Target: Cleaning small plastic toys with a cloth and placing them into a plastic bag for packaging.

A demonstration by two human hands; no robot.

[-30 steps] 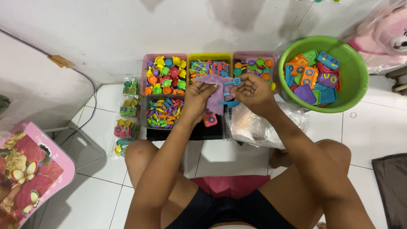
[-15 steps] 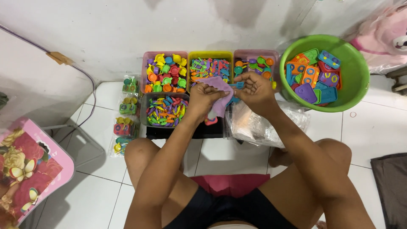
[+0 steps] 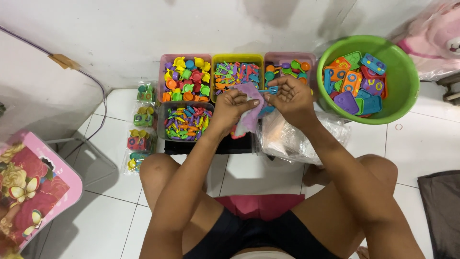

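My left hand (image 3: 231,108) pinches a purple flat toy piece (image 3: 251,106) held upright over the bins. My right hand (image 3: 290,96) grips the same piece's right edge, with a small blue toy spatula (image 3: 269,89) between its fingers. A blue toy part (image 3: 266,110) and a red toy part (image 3: 237,135) show just below the purple piece. Both hands hover above the yellow bin (image 3: 237,58) of small coloured utensils.
A pink bin (image 3: 185,80) of toy cups, a grey bin (image 3: 186,123) of tiny utensils and a pink bin (image 3: 291,64) of toy pans stand by the wall. A green basin (image 3: 398,94) holds toy stoves. Clear bags (image 3: 295,142) lie right, packed toy sets (image 3: 139,127) left.
Both hands have closed in on the purple piece and drawn it slightly up and together; the red part below is now mostly hidden behind my left hand.
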